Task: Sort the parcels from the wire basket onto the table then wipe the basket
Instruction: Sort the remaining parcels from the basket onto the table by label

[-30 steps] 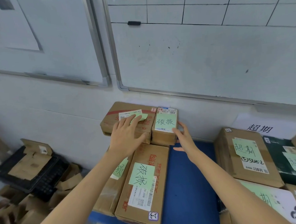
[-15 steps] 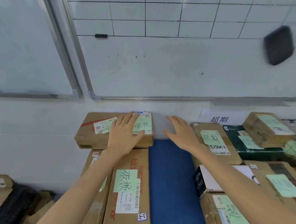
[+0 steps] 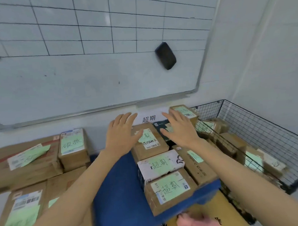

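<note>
Above stacked parcels point(image 3: 149, 144), both hands hover empty.

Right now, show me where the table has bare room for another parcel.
The one free patch is the blue table strip between the left parcels marked 破损 and the right parcels marked 超期. Both parcel groups are packed tight, and the wire basket is crowded with parcels.

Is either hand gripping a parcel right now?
No: the left hand and the right hand both show straight, spread fingers that curl round nothing.
</note>
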A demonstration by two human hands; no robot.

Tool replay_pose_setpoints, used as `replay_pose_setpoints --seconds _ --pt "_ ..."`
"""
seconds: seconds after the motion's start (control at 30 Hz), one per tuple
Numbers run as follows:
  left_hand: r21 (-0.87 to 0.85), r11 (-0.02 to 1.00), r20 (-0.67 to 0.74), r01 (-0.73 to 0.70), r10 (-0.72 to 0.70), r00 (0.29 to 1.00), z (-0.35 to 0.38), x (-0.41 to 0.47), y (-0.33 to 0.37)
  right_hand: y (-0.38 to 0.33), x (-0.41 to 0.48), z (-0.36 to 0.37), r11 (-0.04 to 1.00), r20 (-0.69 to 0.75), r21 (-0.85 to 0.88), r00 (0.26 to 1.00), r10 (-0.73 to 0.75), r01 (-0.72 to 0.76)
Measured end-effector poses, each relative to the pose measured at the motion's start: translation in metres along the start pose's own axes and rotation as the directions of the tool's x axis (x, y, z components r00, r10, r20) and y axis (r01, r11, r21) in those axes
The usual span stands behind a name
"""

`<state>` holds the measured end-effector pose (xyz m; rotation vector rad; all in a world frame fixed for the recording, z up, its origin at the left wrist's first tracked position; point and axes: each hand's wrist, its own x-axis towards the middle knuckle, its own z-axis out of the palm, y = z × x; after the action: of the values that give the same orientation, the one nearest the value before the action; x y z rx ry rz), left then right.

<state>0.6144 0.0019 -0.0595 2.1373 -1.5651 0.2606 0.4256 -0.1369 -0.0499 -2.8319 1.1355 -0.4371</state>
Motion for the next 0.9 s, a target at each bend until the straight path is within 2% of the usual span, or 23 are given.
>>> replay_pose_setpoints --seconds 0.23,0.5,0.9 --pt "-0.027 0.987 0.065 -0.160 0.162 0.985 0.039 0.013 0.144 0.120 -0.089 -0.049 0.981 -0.048 -0.019 0.980 0.191 -0.192" --pt "-0.055 0.969 0.087 -0.239 0.243 0.966 0.084 0.007 0.300 0.262 -0.191 -0.107 0.953 -0.054 -0.054 0.954 0.296 -0.298" --pt "0.007 0.974 0.136 -0.226 0.223 0.965 0.121 0.013 0.412 0.408 -0.281 -0.137 0.912 -0.075 -0.001 0.909 0.409 -0.410"
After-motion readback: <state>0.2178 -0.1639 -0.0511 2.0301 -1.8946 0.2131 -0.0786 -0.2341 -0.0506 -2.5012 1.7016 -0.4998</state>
